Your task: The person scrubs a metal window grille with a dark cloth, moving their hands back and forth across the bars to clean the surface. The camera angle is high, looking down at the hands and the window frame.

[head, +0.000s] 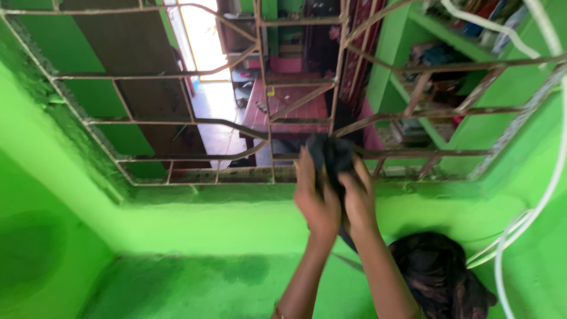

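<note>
A green painted ledge (236, 224) runs below the window grille (260, 118), its surface blotched with darker damp-looking patches. At its right end sits a bundle of dark cloth (440, 274), resting directly on the ledge, with a white cable (534, 218) looping just beside it.

White cable (552, 177), green wall (195, 224), shelves (437, 71).

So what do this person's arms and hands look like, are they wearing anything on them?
Both forearms are bare, with no sleeves in view. The left hand and right hand wear no gloves. Something thin, maybe a bangle, shows at the frame's bottom edge on the left arm, too cut off to tell.
</note>
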